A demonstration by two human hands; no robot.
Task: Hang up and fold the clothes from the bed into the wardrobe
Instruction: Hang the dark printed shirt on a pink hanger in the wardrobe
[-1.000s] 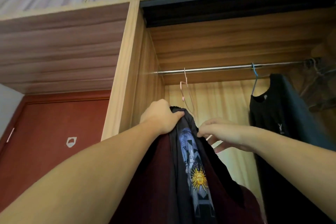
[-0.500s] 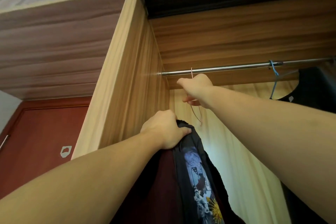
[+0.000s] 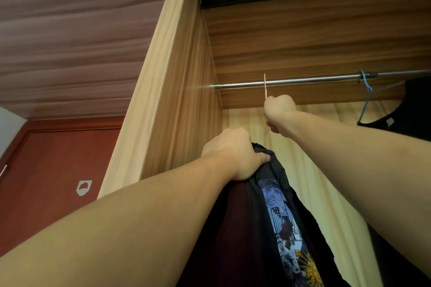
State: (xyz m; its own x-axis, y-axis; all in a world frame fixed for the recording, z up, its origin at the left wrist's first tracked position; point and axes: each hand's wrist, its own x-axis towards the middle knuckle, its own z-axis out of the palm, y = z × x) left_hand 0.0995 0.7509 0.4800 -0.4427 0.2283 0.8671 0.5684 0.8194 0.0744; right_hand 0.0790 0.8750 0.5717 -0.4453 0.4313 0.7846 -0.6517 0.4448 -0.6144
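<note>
Head view. Left hand [image 3: 235, 156] gripped bunched dark shirts [image 3: 268, 216] by top edge, cloth hanging straight down beside wardrobe side panel [image 3: 177, 91]. Right hand [image 3: 278, 110] was fisted round pink hanger [image 3: 265, 84], hook over rail [image 3: 303, 81]. Hanger lay above and slightly right of shirts, close by; its long axis could not be told from this angle. Right hand nearer rail, left nearer cloth. Black shirt on blue hanger [image 3: 366, 91] hung well apart, far right.
</note>
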